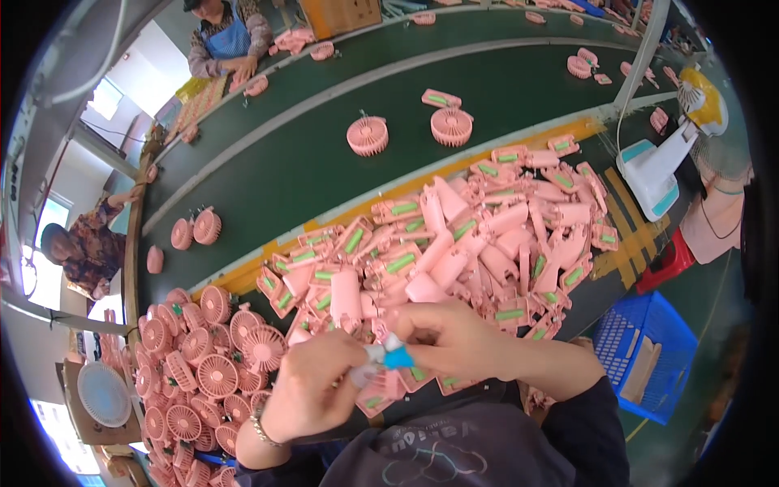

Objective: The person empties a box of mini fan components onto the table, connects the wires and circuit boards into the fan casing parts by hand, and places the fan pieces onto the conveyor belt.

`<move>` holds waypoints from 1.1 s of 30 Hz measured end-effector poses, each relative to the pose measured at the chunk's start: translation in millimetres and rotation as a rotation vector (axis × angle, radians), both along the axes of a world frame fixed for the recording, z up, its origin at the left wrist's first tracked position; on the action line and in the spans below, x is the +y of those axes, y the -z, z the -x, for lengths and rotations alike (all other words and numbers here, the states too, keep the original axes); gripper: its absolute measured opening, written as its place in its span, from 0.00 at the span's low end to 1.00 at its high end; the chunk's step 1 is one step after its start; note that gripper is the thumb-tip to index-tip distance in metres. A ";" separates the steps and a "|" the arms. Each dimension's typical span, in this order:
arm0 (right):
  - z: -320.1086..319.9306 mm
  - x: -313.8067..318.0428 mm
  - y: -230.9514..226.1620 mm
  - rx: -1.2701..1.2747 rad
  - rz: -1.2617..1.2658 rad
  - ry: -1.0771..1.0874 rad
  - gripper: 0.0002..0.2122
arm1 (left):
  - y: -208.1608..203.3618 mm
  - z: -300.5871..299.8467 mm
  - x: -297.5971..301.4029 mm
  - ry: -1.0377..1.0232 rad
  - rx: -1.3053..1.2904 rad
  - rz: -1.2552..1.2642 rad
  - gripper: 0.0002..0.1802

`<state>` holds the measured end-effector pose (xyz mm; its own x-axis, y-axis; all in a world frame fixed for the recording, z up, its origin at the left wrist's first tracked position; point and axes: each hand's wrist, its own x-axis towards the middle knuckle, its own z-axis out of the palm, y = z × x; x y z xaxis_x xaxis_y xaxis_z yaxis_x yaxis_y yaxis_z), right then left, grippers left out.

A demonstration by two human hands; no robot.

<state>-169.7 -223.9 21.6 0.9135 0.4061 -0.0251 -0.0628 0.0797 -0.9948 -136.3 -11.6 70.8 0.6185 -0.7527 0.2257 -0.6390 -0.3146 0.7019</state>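
Observation:
In front of my chest, my left hand (312, 385) and my right hand (454, 339) meet, both with bent, closed fingers. Between them is a pink plastic fan part (380, 328), mostly hidden by the fingers. White and blue coverings (398, 358) show at the fingertips. Just beyond the hands rises a heap of pink handle shells (487, 231), many with a green strip inside. A single pink shell (346, 299) lies right above my left hand. To the left, a pile of round pink fan heads (217, 376) reaches close to my left wrist.
A dark green conveyor belt (292, 174) crosses beyond the heap, carrying a few fan heads (367, 135). At right stand a white and yellow desk fan (653, 174) and a blue crate (649, 345). Two people (223, 40) sit at the far side and left.

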 end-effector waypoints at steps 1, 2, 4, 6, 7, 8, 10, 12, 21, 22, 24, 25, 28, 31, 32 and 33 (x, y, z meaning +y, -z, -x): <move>-12.8 2.0 -3.3 -0.106 0.108 -0.004 0.04 | -5.2 -13.8 2.8 -0.028 -0.014 -0.034 0.06; -28.7 4.6 -6.5 -0.211 0.149 0.072 0.07 | -5.3 -33.1 4.1 -0.106 -0.022 -0.053 0.06; -79.7 14.5 4.5 -0.661 0.040 0.293 0.11 | -7.2 -76.1 16.4 -0.306 -0.100 -0.036 0.05; -126.3 -12.3 11.3 -0.546 0.034 0.349 0.15 | -7.4 -120.1 36.6 -0.482 -0.185 0.021 0.04; -149.4 -37.0 18.0 -0.525 0.213 0.404 0.15 | -2.3 -143.5 47.2 -0.549 -0.196 0.033 0.04; -171.9 -64.3 35.6 -0.580 0.414 0.529 0.15 | -1.0 -162.3 54.7 -0.634 -0.126 -0.004 0.04; -201.3 -139.2 80.0 -0.644 0.729 0.709 0.19 | 13.7 -200.6 40.3 -0.602 -0.224 -0.096 0.05; -215.6 -186.6 106.9 -0.453 1.033 0.761 0.26 | 48.4 -243.6 28.1 -0.523 -0.428 -0.309 0.08; -289.1 -227.0 149.2 -0.808 1.558 0.645 0.19 | 153.6 -391.3 -188.7 -0.780 0.045 -0.321 0.25; -297.5 -230.2 147.3 -0.800 1.515 0.667 0.20 | 162.1 -411.6 -197.8 -0.830 0.127 -0.352 0.26; -297.0 -240.9 143.0 -0.755 1.521 0.660 0.20 | 182.0 -424.1 -220.2 -0.853 0.244 -0.415 0.26; -294.9 -242.9 139.8 -0.744 1.369 0.737 0.19 | 183.0 -421.9 -230.9 -0.837 0.267 -0.453 0.24; -256.0 -229.6 93.9 -0.410 1.011 0.721 0.17 | 196.3 -426.2 -218.8 -0.752 0.294 -0.243 0.18; -196.0 -220.6 70.3 0.165 0.779 0.451 0.16 | 179.2 -409.4 -198.4 -0.615 0.500 0.159 0.15; -178.3 -219.2 71.1 0.159 0.777 0.453 0.16 | 168.6 -400.5 -194.8 -0.495 0.647 0.444 0.13; -163.5 -216.3 75.6 -0.099 0.879 0.324 0.16 | 153.2 -391.3 -185.9 -0.495 0.633 0.444 0.13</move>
<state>-6.2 -440.3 -54.0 0.9930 0.0047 -0.1177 -0.0804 -0.7032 -0.7064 255.0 -197.5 -82.4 0.9540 -0.2937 -0.0596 0.0415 -0.0677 0.9968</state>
